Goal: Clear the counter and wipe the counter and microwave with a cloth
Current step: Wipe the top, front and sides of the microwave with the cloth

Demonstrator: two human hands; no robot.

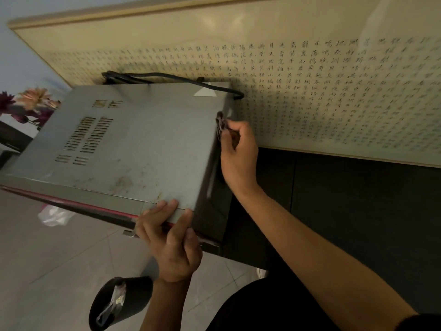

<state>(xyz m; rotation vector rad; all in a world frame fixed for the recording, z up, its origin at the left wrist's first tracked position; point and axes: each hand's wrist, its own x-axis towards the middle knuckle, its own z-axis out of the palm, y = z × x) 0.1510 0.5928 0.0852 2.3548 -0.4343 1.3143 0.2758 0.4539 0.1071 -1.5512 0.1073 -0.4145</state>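
At the frame's lower centre the left hand clamps its fingers over the microwave front corner, likely steadying it. Farther up, the right hand pinches a dark cloth against its right side above the dark table, apparently wiping.

Bare counter right of microwave

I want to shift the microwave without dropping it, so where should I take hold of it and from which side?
Probably grip the microwave at its front right corner, from the front, where the left hand already wraps the edge. The right hand, holding the cloth, could brace the right side panel. The casing is a smooth flat box with no handle showing, so corners look surest. Avoid the cord at the back.
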